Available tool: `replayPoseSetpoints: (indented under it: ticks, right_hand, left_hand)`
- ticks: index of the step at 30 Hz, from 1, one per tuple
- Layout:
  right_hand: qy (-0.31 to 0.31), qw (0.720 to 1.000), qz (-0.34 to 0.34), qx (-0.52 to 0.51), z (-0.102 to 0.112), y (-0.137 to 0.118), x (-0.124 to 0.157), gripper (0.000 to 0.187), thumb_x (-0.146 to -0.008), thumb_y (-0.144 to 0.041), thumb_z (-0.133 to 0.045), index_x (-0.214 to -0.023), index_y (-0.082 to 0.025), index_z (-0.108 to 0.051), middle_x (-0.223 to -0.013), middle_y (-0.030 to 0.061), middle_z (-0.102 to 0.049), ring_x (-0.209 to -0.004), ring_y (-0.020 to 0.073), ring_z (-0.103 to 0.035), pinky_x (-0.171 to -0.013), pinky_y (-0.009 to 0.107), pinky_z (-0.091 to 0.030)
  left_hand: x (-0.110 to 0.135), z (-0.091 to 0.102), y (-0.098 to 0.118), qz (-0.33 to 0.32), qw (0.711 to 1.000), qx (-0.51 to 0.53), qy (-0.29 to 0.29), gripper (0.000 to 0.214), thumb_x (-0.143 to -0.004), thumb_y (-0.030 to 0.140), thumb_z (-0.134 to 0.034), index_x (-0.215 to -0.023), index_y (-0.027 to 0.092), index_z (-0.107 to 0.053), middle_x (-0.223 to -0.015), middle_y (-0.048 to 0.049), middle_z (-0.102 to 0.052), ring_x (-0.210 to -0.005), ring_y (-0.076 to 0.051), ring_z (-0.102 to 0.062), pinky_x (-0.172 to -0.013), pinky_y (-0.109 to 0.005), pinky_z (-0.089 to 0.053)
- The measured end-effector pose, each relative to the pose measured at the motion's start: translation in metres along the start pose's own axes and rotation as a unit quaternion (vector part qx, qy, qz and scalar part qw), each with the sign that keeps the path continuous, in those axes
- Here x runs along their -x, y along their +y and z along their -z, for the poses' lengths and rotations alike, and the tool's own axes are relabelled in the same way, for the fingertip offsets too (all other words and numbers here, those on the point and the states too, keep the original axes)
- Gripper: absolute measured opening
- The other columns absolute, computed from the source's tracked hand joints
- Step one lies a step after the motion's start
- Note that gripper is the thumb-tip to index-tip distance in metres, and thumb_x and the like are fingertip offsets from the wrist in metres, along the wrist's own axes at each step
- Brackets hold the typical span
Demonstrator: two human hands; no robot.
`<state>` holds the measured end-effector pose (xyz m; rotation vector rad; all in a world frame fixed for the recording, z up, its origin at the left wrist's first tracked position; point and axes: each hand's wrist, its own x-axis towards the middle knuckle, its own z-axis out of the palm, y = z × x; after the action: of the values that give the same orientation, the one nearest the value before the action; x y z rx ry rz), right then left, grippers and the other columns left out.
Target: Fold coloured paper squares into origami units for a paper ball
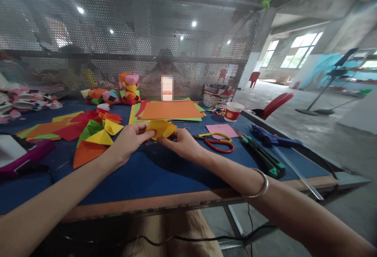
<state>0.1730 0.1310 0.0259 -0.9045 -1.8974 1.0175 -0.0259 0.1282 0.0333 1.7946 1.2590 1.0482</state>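
A folded piece of yellow paper (161, 129) is held up above the blue table between both hands. My left hand (133, 138) pinches its left side with thumb and fingers. On its lower right side, my right hand (183, 143) grips the edge, with part of the fingers hidden behind the paper. Left of my left hand lie folded paper pieces in yellow (101, 137), green (88, 129) and orange (87, 153). Close to my right hand rest scissors (219, 145) with one yellow and one red handle, beside a pink paper sheet (222, 130).
Stacked coloured sheets (171, 110) lie behind my hands. On the right are a green-black utility knife (263, 156), a blue glue gun (272, 137), a glue stick (297, 172) and a paper cup (233, 112). A woven basket (218, 95) and paper models (129, 90) stand near the mesh screen (188, 44).
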Motion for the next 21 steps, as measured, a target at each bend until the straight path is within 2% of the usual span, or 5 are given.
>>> replayPoseSetpoints:
  ticks: [3, 7, 16, 21]
  right_hand:
    - [0.034, 0.999, 0.004, 0.037, 0.0037, 0.0028, -0.0018, 0.011, -0.086, -0.024, -0.063, -0.081, -0.016, -0.069, -0.076, 0.0003, -0.067, -0.071, 0.0145, -0.058, -0.068, 0.027, -0.042]
    - [0.069, 0.995, 0.008, 0.070, 0.0076, 0.0006, -0.0026, 0.017, -0.087, -0.026, -0.060, -0.072, -0.018, -0.060, -0.071, -0.0011, -0.060, -0.068, 0.0134, -0.051, -0.063, 0.027, -0.037]
    - [0.059, 0.994, 0.004, 0.097, 0.0058, -0.0004, -0.0036, 0.023, -0.089, -0.033, -0.059, -0.069, -0.020, -0.057, -0.068, -0.0033, -0.055, -0.065, 0.0122, -0.047, -0.063, 0.026, -0.034]
    - [0.064, 0.992, -0.001, 0.111, 0.0079, -0.0016, -0.0026, 0.027, -0.088, -0.034, -0.060, -0.066, -0.020, -0.054, -0.063, -0.0046, -0.051, -0.063, 0.0120, -0.045, -0.060, 0.026, -0.032]
  left_hand:
    - [-0.0010, -0.0002, -0.0002, 0.013, 1.000, -0.013, -0.009, 0.027, -0.097, 0.040, -0.065, -0.107, 0.015, -0.066, -0.096, -0.0023, -0.069, -0.078, -0.013, -0.066, -0.070, -0.030, -0.058]
    - [-0.0009, -0.0009, -0.0018, 0.045, 0.998, -0.038, -0.037, 0.029, -0.098, 0.044, -0.064, -0.102, 0.015, -0.066, -0.089, -0.0008, -0.068, -0.072, -0.012, -0.064, -0.066, -0.029, -0.057]
    - [0.0019, -0.0062, -0.0019, 0.075, 0.994, -0.070, -0.044, 0.032, -0.099, 0.045, -0.062, -0.111, 0.015, -0.064, -0.100, -0.0038, -0.068, -0.081, -0.014, -0.067, -0.072, -0.032, -0.059]
    - [0.0002, -0.0058, 0.0002, 0.089, 0.990, -0.081, -0.075, 0.032, -0.099, 0.044, -0.062, -0.112, 0.015, -0.065, -0.103, -0.0044, -0.069, -0.084, -0.015, -0.067, -0.075, -0.034, -0.059]
